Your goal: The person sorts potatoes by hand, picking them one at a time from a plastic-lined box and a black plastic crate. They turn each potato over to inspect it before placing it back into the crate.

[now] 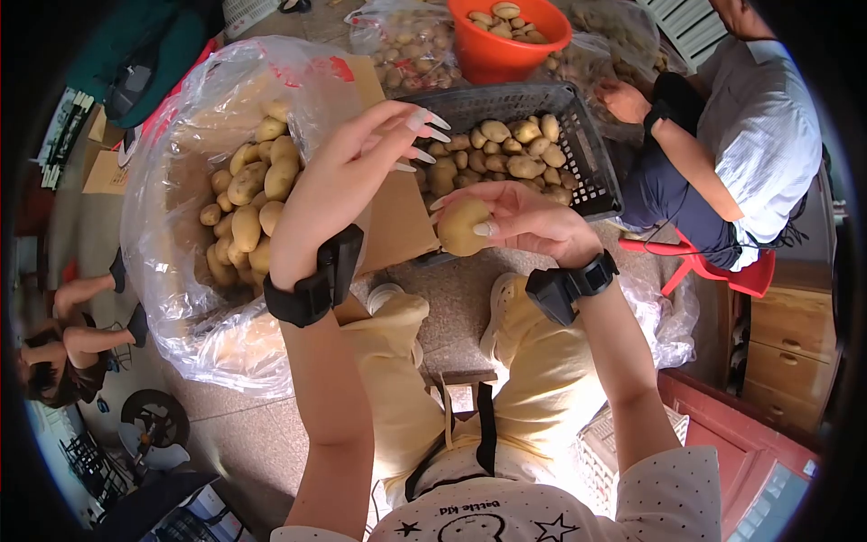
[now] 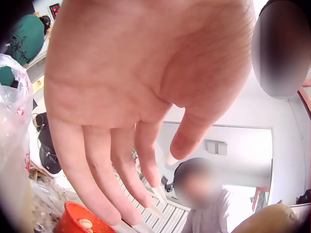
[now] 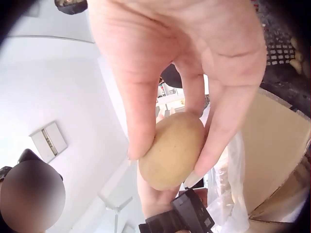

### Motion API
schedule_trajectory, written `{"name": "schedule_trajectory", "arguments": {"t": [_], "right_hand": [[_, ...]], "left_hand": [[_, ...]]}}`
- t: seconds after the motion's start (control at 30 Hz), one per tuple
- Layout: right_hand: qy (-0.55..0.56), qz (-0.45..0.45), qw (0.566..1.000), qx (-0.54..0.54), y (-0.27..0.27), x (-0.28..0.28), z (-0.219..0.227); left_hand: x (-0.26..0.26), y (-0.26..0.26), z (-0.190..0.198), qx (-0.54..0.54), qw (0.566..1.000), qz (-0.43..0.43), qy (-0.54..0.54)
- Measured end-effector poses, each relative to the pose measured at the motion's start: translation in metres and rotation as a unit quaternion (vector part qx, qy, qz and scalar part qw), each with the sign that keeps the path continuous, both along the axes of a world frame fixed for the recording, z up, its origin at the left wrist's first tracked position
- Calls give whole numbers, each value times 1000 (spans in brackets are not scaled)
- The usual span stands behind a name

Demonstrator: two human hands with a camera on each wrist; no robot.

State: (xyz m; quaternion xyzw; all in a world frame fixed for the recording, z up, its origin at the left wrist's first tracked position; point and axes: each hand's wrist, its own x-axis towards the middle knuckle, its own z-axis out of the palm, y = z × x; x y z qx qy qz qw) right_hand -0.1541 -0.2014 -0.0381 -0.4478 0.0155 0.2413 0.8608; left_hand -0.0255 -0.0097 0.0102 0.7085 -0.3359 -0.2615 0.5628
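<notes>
I have one potato (image 1: 464, 227) pinched between the thumb and fingers of my right hand (image 1: 533, 217), held up near the close edge of the crate, beside the cardboard flap (image 1: 397, 217). I judge it light, firm and stiff enough not to give under my fingers. Its smooth, rounded skin looks dry, so it should sit well, though it could roll if I pinched near an end; the broad middle is the best hold. My long nails (image 3: 193, 179) might nick the skin. My left hand (image 1: 357, 155) hovers nearby with fingers loosely extended and nothing in it.

The black crate (image 1: 591, 158) holds a layer of smaller potatoes (image 1: 524, 165). To my left, a clear plastic bag (image 1: 167, 298) lines a cardboard box with larger potatoes (image 1: 248, 190) heaped inside. Beyond the crate, an orange-red bucket (image 1: 483, 59) holds pale potatoes (image 1: 510, 23), with a filled clear bag (image 1: 406, 56) beside it.
</notes>
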Motion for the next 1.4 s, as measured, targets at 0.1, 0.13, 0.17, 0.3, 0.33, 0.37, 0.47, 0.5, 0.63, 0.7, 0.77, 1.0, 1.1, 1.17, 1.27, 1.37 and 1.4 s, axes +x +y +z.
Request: {"name": "schedule_trajectory", "arguments": {"t": [0.1, 0.13, 0.17, 0.3, 0.33, 0.37, 0.47, 0.5, 0.63, 0.7, 0.77, 1.0, 1.1, 1.17, 1.27, 1.37, 1.4], "right_hand": [[2, 4, 1000, -8, -2, -1, 0], [-3, 10, 1000, -9, -3, 0, -1], [-3, 11, 1000, -9, -5, 1, -5], [-79, 59, 995, 33, -10, 3, -15], [-82, 65, 994, 31, -10, 2, -15], [-82, 64, 994, 31, -9, 2, -13], [-66, 39, 997, 4, -8, 2, -9], [-62, 30, 998, -2, -8, 1, -10], [-36, 7, 999, -17, -6, 0, -1], [-30, -2, 1000, -6, -7, 2, -9], [-23, -12, 1000, 4, -9, 1, -16], [78, -87, 993, -11, -7, 1, -11], [112, -110, 988, -12, -7, 3, -7], [129, -119, 984, -16, -5, 3, -6], [122, -133, 982, -47, -3, 4, -8], [112, -103, 987, -47, -2, 7, -9], [119, -100, 986, -54, -1, 7, -7]], "left_hand": [[-2, -1, 4, -34, 999, -4, 11], [-2, -1, 6, -33, 999, -4, 11], [-2, -1, 8, -33, 999, 2, 17], [-1, -1, 9, -55, 998, 15, 36], [-1, -2, 8, -55, 998, 15, 37], [-2, -2, 8, -56, 997, 14, 40], [-1, -3, 7, -56, 997, 10, 43], [-1, -3, 6, -54, 998, 7, 42], [-1, -2, 7, -36, 999, -2, 20], [-2, -2, 9, -26, 1000, -9, 12], [-2, -2, 8, -21, 1000, -9, 14], [-1, 2, 0, 35, 999, -25, -11], [-3, 4, 5, 55, 995, -81, -18], [-5, 4, 6, 69, 992, -106, -24], [-8, 2, 6, 85, 986, -142, -3], [-8, -3, 1, 76, 982, -171, -12], [-7, -3, -1, 77, 983, -168, -10]]}}
